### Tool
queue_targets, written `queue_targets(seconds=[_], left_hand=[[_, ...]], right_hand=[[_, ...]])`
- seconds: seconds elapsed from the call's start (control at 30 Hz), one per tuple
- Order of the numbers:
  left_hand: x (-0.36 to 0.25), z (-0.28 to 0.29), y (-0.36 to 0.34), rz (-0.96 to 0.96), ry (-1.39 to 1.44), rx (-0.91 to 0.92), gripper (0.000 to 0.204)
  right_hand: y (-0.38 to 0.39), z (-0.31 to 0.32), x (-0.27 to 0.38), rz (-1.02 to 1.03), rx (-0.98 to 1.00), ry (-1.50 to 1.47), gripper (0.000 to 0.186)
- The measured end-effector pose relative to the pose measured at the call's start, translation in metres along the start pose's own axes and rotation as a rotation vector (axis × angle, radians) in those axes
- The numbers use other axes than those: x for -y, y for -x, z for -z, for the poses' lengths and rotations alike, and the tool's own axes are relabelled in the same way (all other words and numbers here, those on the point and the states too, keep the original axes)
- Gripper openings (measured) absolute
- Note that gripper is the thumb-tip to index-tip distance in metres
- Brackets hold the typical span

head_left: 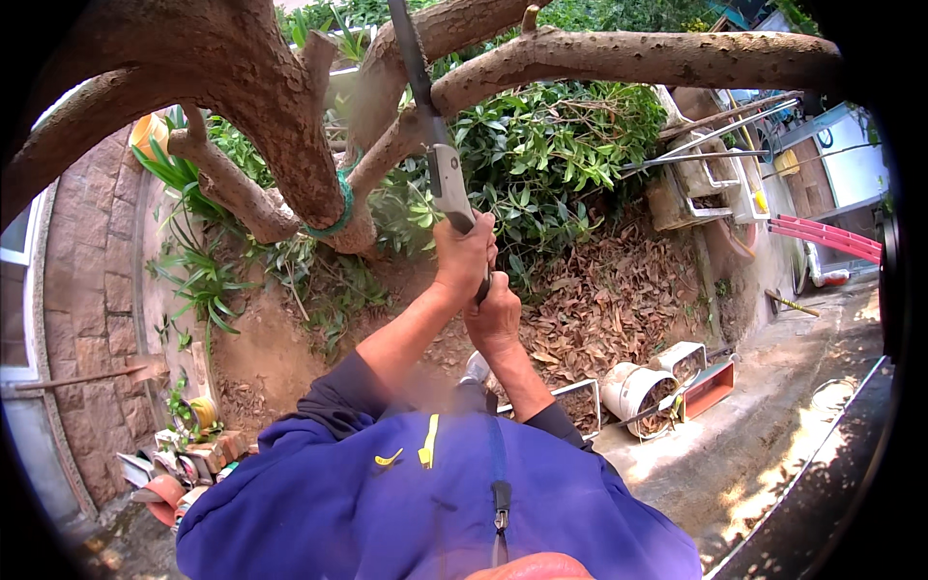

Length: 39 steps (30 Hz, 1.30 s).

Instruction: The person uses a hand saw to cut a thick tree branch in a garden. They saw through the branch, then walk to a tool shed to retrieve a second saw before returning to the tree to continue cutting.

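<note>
Both my hands are wrapped around the handle of a pruning saw (449, 177), which has a grey and black grip and a long dark blade. My left hand (464, 253) grips higher on the handle. Just below it, my right hand (496, 314) is closed around the handle's lower end. The blade points up and away, crossing a brown tree branch (619, 58); whether its teeth touch the bark I cannot tell. The thick tree trunk (290, 135) stands left of the saw, with a green tie (340, 208) around its forked stems.
Leafy shrubs (561, 145) fill the space behind the saw. Dry leaves (619, 290) cover soil to the right. A white bucket (635, 391) and a reddish planter box (708, 390) lie at the lower right. Left is a stone wall (92, 280); stacked pots (164, 493) sit nearby.
</note>
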<state>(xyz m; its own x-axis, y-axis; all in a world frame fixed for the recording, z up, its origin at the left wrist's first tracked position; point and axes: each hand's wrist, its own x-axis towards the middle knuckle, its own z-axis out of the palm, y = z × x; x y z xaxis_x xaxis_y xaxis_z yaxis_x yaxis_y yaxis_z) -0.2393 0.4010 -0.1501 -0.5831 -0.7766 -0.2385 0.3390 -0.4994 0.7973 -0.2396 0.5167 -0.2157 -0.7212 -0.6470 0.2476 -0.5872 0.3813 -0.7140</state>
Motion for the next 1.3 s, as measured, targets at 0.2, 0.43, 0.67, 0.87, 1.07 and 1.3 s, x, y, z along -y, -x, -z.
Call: queue_targets(seconds=[0.2, 0.43, 0.67, 0.87, 1.07, 1.3], left_hand=[[0.073, 0.032, 0.102, 0.155, -0.132, -0.043, 0.013], [-0.023, -0.005, -0.010, -0.016, -0.036, 0.012, 0.020], [0.064, 0.026, 0.092, 0.134, -0.151, -0.038, 0.015], [0.005, 0.011, 0.031, 0.105, -0.103, -0.027, 0.018], [0.023, 0.011, 0.024, 0.018, -0.157, 0.002, 0.018], [0.028, 0.014, 0.058, 0.126, -0.060, -0.009, 0.015]], right_hand=[[0.090, 0.016, -0.013, 0.053, 0.047, 0.201, 0.032], [-0.024, 0.003, 0.024, -0.016, 0.032, 0.034, 0.033], [0.094, 0.019, -0.018, 0.049, -0.040, -0.036, 0.029], [0.029, 0.009, 0.013, -0.049, 0.078, 0.072, 0.035], [0.024, 0.001, -0.008, 0.022, -0.005, 0.020, 0.030], [0.059, 0.015, -0.001, -0.051, 0.022, 0.093, 0.027]])
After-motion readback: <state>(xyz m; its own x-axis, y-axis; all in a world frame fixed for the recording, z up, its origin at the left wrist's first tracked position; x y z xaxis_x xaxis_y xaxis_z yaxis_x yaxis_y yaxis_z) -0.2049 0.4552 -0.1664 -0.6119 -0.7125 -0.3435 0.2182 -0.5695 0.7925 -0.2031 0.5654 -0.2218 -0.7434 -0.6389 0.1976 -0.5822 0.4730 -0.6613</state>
